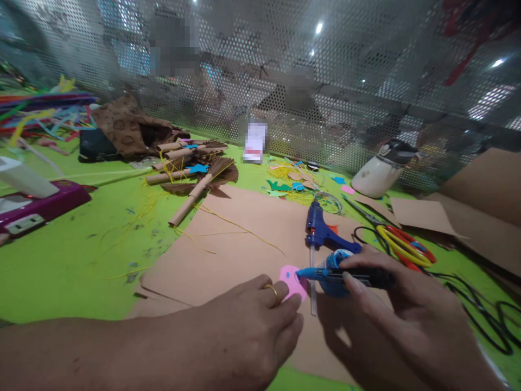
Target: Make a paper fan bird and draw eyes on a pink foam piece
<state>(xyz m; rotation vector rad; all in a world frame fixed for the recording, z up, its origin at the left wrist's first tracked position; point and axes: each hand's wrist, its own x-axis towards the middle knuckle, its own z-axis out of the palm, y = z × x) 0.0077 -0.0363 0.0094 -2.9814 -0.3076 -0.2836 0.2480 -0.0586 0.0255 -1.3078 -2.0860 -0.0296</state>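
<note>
Left-hand fingers: my left hand (252, 320) bends over the near edge of the pink cutout (292, 276); whether it pinches or only presses, I cannot tell.
Right-hand fingers: my right hand (419, 304) grips a black marker (366, 277), its blue tip at the cutout's right side, near a blue dot.
Pink cutout: on the brown card (244, 244), toward its right edge.
Glue gun (319, 225): blue, toward the card's far right corner, its clear stick pointing back my way.
Scissors (385, 240): yellow-handled, beyond the card's right edge.
Tied paper tube (190, 201): fringed, along the card's far left corner; more lie behind.
Yellow strands (280, 171): near the bench's far edge, among cut shapes.
Perforated screen (244, 70): along that far edge.
</note>
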